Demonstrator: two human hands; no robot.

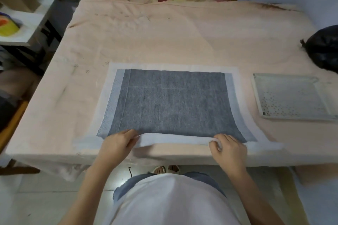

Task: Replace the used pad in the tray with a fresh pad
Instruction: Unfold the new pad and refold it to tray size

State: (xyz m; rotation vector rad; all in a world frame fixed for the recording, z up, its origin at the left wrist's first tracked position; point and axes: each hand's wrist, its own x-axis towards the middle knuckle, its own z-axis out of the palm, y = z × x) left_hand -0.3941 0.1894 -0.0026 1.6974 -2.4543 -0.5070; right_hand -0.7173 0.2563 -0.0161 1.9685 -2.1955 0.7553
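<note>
Pad (172, 100) mid-table (182, 33) — tray (290, 97) to its right, bag (323, 47) behind.

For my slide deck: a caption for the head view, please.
Both hands, left hand and right hand, pinch the grey pad's near edge beside the tray.

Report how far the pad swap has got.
Looks done: the perforated tray sits bare of any pad on the cloth-covered table, right of the work; a tied black bag lies beyond it, contents unseen. In hand: left hand and right hand pinch the near edge of the spread grey pad. Left: laying that pad in the tray.
</note>
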